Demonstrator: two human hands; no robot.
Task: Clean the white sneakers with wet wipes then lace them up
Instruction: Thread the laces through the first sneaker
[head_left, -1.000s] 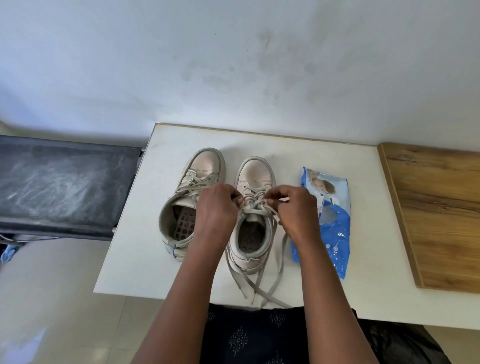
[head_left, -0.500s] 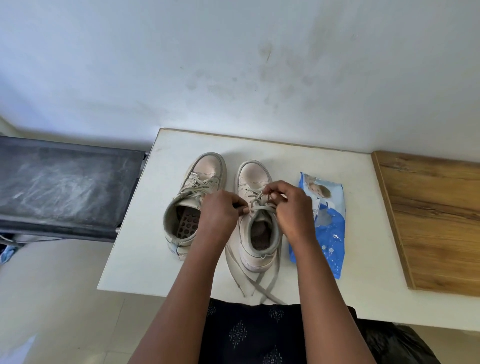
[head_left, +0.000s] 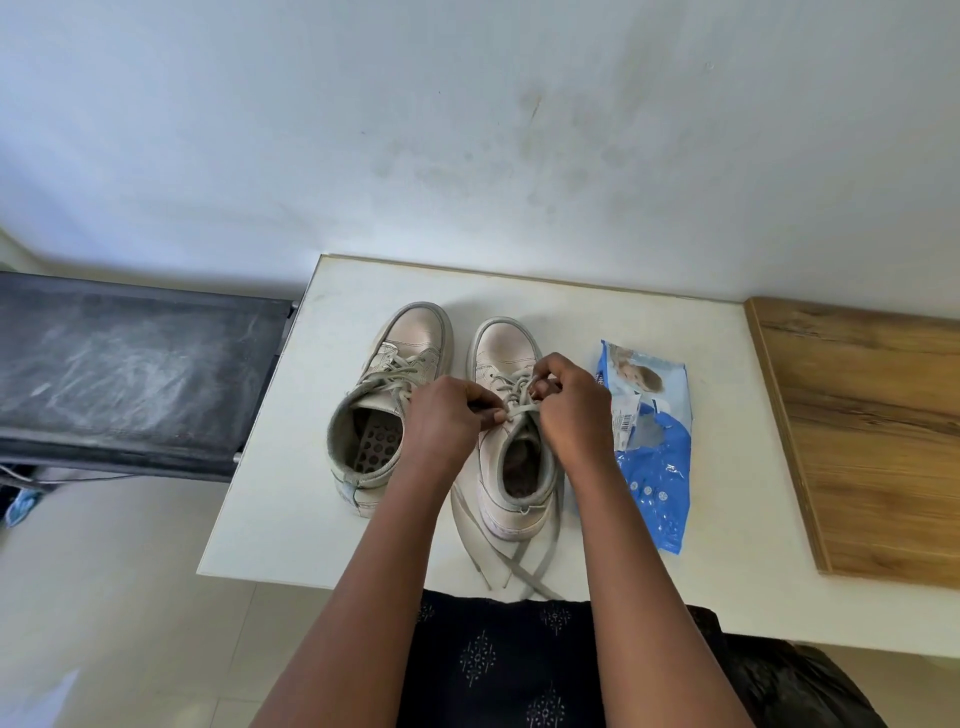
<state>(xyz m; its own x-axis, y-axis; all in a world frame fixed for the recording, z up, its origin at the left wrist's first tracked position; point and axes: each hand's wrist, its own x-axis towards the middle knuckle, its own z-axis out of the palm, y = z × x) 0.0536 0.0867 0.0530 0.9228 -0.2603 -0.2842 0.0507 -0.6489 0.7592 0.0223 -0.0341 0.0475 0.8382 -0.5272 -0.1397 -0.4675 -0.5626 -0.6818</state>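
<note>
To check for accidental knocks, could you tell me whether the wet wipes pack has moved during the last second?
No. The wet wipes pack keeps the same gap to the wooden board on its right; only the camera view shifted.

A wooden board (head_left: 872, 441) (brown, grainy) lies on the white table (head_left: 280, 493).

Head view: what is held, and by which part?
Left hand and right hand pinch the grey lace, near the top eyelets, of the right-side white sneaker.
</note>
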